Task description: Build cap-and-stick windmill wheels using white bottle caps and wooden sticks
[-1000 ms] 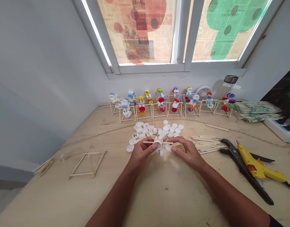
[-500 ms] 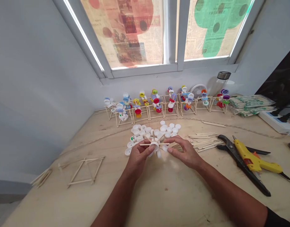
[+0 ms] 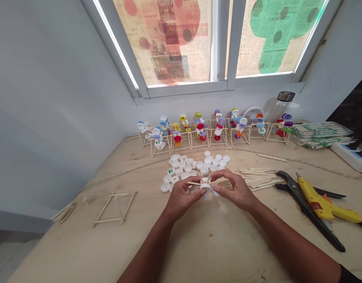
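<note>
White caps and pale sticks between two bare hands at a wooden table.
The left hand has thumb and fingers clamped on the stick-and-cap piece, held above the table's middle; the right hand curls at its other side, thumb and forefinger apart, their exact contact unclear. Both hands partly hide the piece and block the near edge of the loose white caps. Cut sticks lie beyond the right hand, with black-handled cutters and a yellow glue gun farther right. An open stick frame lies at left; behind the cord, cap-wheel models line the wall side, before a small fan.
</note>
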Demonstrator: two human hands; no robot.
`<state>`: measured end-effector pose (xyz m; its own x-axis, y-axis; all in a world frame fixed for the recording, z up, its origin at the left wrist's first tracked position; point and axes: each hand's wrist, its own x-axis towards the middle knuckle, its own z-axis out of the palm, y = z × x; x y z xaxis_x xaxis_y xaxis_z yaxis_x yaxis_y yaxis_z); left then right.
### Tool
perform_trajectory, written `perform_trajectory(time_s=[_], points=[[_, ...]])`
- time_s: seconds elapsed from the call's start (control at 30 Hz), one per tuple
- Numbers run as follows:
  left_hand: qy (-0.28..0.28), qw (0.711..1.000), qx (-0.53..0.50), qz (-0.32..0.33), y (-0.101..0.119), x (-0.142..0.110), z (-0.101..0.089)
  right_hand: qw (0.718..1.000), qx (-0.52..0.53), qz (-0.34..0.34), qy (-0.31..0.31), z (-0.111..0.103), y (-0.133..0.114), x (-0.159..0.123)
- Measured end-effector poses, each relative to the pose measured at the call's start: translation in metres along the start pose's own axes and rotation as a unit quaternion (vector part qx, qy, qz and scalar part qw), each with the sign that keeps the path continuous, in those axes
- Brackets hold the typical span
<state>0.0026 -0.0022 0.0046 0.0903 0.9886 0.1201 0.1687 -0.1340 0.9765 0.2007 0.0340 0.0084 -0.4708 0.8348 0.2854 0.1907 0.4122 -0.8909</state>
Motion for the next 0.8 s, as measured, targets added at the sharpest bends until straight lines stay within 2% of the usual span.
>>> perform_trajectory(time_s=[0.13, 0.37, 0.57, 0.8], points=[[-0.025, 0.998, 0.059, 0.020, 0.0040, -0.0012, 0.0003, 1.000, -0.018, -0.010, -0.003, 0.0005, -0.0017, 0.0000], [-0.025, 0.996, 0.082, 0.017, 0.0061, -0.0033, 0.0023, 0.998, -0.054, -0.007, -0.034, 0.0026, -0.0057, -0.0003], [-0.036, 0.999, -0.012, 0.002, 0.0005, -0.0021, 0.0003, 1.000, -0.010, 0.014, -0.011, 0.0020, -0.0029, 0.0010], [-0.023, 0.986, -0.164, -0.033, 0.0042, -0.0009, 0.0036, 0.989, 0.130, 0.063, 0.018, 0.0057, 0.0037, 0.0003]])
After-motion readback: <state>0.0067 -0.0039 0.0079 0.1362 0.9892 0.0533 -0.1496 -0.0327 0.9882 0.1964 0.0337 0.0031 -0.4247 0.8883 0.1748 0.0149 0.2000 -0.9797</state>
